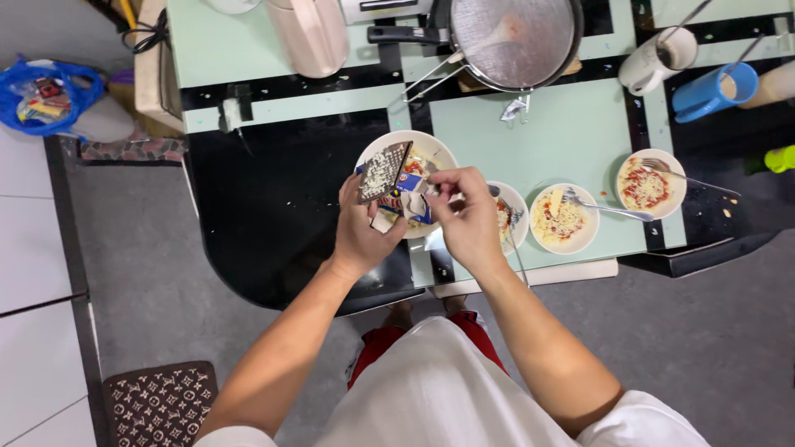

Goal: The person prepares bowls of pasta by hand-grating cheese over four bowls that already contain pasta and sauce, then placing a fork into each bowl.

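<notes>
Forearms are reaching forward from a white shirt and red shorts, meeting over the near edge of the table (273, 207). Left hand (358, 234) is curling shut around a small flat grater (384, 171), tilting it up so its face, covered in white shreds, is showing to the camera. Right hand (469, 217) is closing its fingers on a block of cheese in a blue wrapper (407, 201), pressing it just below the grater; the two hands are almost touching. Both are hovering above a white bowl (437, 149) of pasta with red sauce, which is sitting where the black part of the tabletop meets a pale green panel.

To the right, three more bowls are lining up along the table: one (515, 212) half hidden behind the right hand, a second (565, 218) with a fork (609, 210) lying across its rim, and a third (651, 184) also with a fork resting on it. Further back, a dark pan (509, 41) under a mesh screen is standing by a white mug (658, 60) and a blue cup (712, 91), each lying on its side with a utensil in it. Grey floor is showing at the left, with a patterned mat (161, 403) near the person and a blue bag (45, 93) far off by the wall.
</notes>
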